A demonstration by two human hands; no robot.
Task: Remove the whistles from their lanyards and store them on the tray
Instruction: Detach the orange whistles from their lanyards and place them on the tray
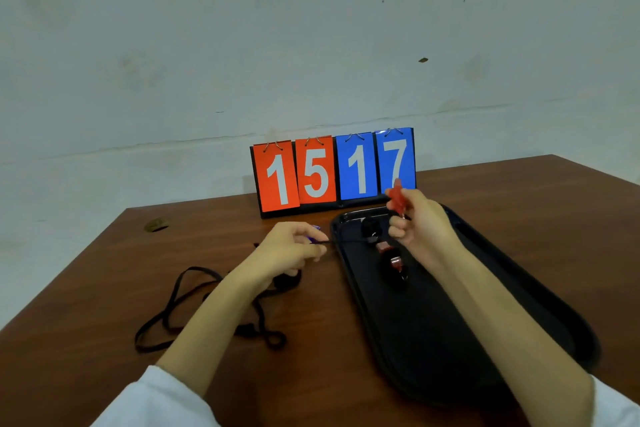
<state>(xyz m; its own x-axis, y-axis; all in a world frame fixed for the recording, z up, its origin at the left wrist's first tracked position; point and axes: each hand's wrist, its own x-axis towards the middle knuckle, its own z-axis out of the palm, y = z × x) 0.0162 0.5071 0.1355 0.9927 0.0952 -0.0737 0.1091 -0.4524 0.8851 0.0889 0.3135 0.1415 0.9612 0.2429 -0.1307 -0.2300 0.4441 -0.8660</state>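
Nearest, on the table (pixel 104 288), loose black lanyards (pixel 194 308) lie in a heap with no whistle on them that I can see, so I think part of the work is done. On the tray (pixel 519 305) a dark whistle (pixel 394 263) already rests near the far end; another small dark thing lies behind it, and I cannot tell what it is.

The left hand (pixel 287 250) pinches a thin cord (pixel 346 240) with curled fingers. The right hand (pixel 422 232) grips a red whistle (pixel 396 196), held above the tray's far end. Whether the cord is free of it I cannot tell. This whistle is not yet stored. Behind stands a scoreboard (pixel 332 172).
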